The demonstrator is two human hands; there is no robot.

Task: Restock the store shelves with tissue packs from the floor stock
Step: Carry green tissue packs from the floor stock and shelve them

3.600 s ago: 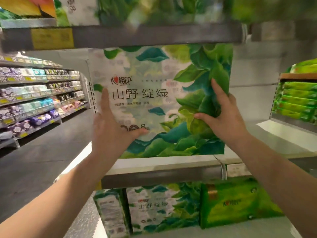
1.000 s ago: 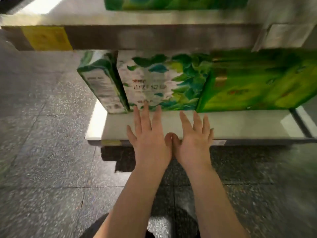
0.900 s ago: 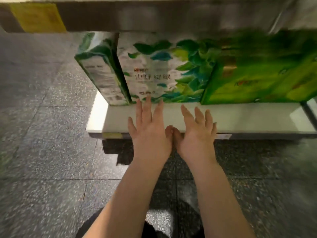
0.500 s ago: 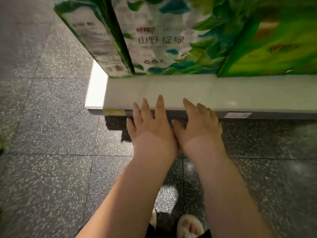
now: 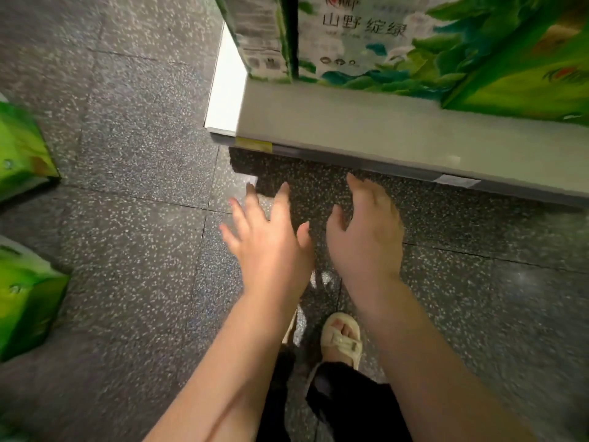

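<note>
Shelved tissue pack (image 5: 360,39) printed "山野 绽绿", both hands (image 5: 271,247) empty, fingers spread

I see the bottom shelf (image 5: 366,126), pale grey, running across the upper right, with a yellow tag (image 5: 254,144) and a white tag (image 5: 456,180) on its front edge. On it stands a leaf-print tissue pack (image 5: 357,43) at the left end, touching a bright green pack (image 5: 526,78) on its right. Speckled grey floor (image 5: 134,161) below and around. Two green packs on the floor at the left edge: upper one (image 5: 22,154), lower one (image 5: 25,298), apart from each other, well apart from the shelf. My sandalled foot (image 5: 341,341) on the floor too.
</note>
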